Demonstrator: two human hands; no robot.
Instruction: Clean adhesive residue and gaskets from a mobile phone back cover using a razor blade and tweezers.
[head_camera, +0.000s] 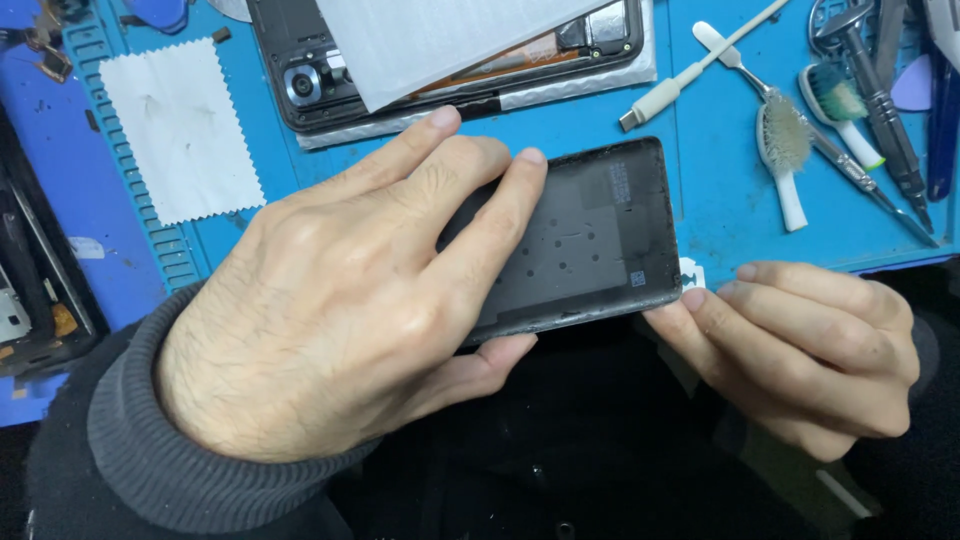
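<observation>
Head view, left hand (330, 300) spread, grasping dark phone back cover (590, 235), right hand (810, 350) fingertips pinching its corner

Small blue square label (637, 278) on dark back cover (590, 235)

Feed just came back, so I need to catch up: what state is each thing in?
left hand: gripping back cover
right hand: fingertips at cover's corner
back cover: detached, inner side up, held
opened phone: back off, partly under white sheet
white cloth: flat on mat
brushes: lying on mat
</observation>
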